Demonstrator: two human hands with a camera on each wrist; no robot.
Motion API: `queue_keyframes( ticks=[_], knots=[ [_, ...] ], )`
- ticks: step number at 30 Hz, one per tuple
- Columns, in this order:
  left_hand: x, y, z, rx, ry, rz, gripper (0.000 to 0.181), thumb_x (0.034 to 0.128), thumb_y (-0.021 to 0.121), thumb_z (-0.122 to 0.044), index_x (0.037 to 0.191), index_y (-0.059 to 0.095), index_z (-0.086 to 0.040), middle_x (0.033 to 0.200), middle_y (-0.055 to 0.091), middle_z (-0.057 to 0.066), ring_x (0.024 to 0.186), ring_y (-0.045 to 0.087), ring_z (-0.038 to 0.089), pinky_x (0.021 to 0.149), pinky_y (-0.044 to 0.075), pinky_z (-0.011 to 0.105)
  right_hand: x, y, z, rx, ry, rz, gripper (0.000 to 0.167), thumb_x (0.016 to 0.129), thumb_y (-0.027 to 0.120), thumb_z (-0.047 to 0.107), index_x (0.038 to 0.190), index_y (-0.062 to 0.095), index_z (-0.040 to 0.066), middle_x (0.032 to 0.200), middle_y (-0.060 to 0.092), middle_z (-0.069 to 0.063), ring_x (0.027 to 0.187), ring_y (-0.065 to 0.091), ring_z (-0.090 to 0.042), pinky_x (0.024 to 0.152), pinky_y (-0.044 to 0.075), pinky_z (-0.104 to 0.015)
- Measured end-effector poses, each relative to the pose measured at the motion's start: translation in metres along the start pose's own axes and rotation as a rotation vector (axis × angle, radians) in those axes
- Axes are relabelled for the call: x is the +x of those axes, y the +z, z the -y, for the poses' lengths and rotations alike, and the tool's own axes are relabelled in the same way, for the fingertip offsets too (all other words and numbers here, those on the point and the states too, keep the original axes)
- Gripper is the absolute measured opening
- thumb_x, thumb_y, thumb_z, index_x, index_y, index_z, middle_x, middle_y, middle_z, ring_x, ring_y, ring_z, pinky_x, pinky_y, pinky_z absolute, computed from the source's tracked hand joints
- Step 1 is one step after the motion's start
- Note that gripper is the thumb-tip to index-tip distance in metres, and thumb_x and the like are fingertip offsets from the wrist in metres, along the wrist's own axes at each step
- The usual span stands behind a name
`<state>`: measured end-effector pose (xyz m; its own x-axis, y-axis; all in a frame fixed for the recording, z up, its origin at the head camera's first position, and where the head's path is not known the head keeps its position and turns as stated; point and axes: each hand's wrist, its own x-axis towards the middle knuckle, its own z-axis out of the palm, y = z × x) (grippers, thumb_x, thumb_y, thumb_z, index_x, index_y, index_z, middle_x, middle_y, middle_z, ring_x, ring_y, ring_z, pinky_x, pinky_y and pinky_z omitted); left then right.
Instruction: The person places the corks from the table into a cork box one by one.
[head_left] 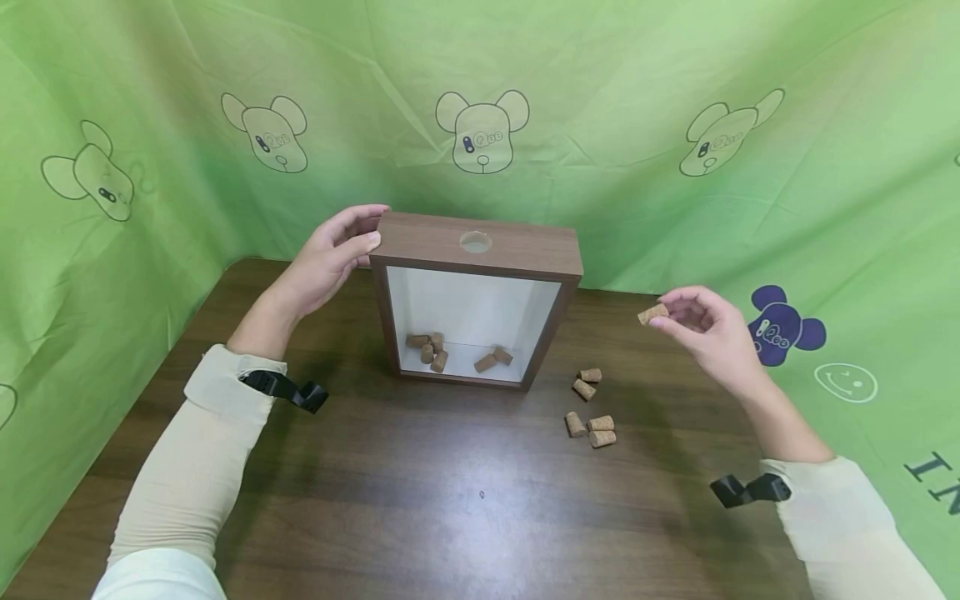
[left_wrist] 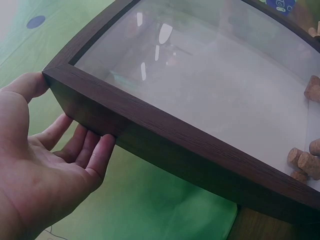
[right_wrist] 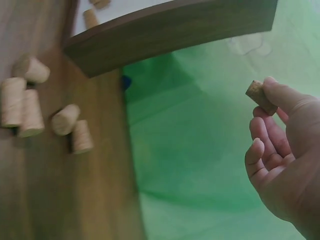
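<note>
Sleeves (head_left: 187, 458), pale and long, lay nearest to us, each with a black wrist mount (head_left: 750, 490) at its cuff. Past them we saw the brown table (head_left: 420, 500) and, toward its right, three loose corks (head_left: 596, 426), two of these side by side and touching; slightly farther off lay a pair of corks (head_left: 587, 388). We thought a brush from a sleeve might set them rolling, since they were round and nothing fenced them in.

Beyond, we saw the right hand (head_left: 708, 333) pinching a single cork (head_left: 652, 314) between thumb and fingertips, in the air, well apart from the wooden box (head_left: 532, 250). So slight a hold could fail, we judged, if the thumb slackened or the cork knocked against an edge.

The box stood upright on the table, with six corks (head_left: 439, 362) behind its clear pane (head_left: 480, 312) and a round hole (head_left: 476, 242) in its top. The left hand (head_left: 330, 254) gripped its upper left corner, fingers bent at the back edge. We reckoned the box, tall and shallow, could tip if that hand tugged unevenly. Farthest back hung a green curtain (head_left: 600, 125).
</note>
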<state>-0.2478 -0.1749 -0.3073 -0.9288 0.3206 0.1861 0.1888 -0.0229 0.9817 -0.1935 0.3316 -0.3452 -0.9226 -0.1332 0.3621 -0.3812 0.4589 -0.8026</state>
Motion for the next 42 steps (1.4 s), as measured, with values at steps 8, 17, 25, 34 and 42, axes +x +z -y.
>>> queue_keyframes(
  ticks=[8,17,25,34,42],
  knots=[
    [0.001,-0.001,0.0,0.005,-0.005,0.003,0.052,0.1039,0.051,-0.011,0.153,0.037,0.0,0.147,0.04,0.011,0.12,0.042,0.016,0.092,0.041,0.026,0.025,-0.001,0.042,0.067,-0.056,-0.013,0.031,0.086,0.072,-0.013,0.115,0.067,-0.003,0.094,0.072,0.008,0.085,0.066,-0.005,0.075,0.053,-0.013],
    [0.001,0.0,0.0,-0.007,-0.004,0.001,0.052,0.1031,0.05,-0.009,0.152,0.038,0.001,0.143,0.043,0.008,0.118,0.044,0.016,0.091,0.042,0.025,0.044,0.01,0.075,0.217,-0.145,0.055,0.025,0.088,0.07,-0.014,0.11,0.067,-0.001,0.091,0.076,-0.002,0.084,0.069,-0.011,0.068,0.054,-0.016],
    [0.001,0.0,-0.001,-0.008,-0.006,-0.005,0.052,0.1033,0.049,-0.007,0.153,0.037,0.002,0.145,0.042,0.009,0.117,0.043,0.016,0.091,0.042,0.025,0.06,0.02,0.098,0.201,-0.188,0.098,0.024,0.087,0.071,-0.012,0.109,0.066,-0.004,0.093,0.076,-0.004,0.084,0.066,-0.014,0.07,0.054,-0.018],
    [0.001,0.0,-0.001,-0.016,-0.003,-0.001,0.052,0.1033,0.051,-0.009,0.153,0.038,0.001,0.144,0.043,0.01,0.116,0.044,0.015,0.09,0.042,0.025,0.08,0.039,0.132,-0.002,-0.185,0.101,0.025,0.087,0.078,0.0,0.11,0.069,0.0,0.093,0.072,0.002,0.086,0.061,-0.015,0.069,0.052,-0.019],
    [0.001,-0.001,0.001,-0.01,-0.01,0.001,0.052,0.1036,0.05,-0.009,0.153,0.038,0.001,0.148,0.04,0.012,0.121,0.043,0.016,0.092,0.042,0.025,0.095,0.069,0.154,-0.078,-0.224,0.153,0.026,0.086,0.081,0.005,0.11,0.07,0.002,0.091,0.069,0.005,0.085,0.059,-0.013,0.066,0.047,-0.02]
  ],
)
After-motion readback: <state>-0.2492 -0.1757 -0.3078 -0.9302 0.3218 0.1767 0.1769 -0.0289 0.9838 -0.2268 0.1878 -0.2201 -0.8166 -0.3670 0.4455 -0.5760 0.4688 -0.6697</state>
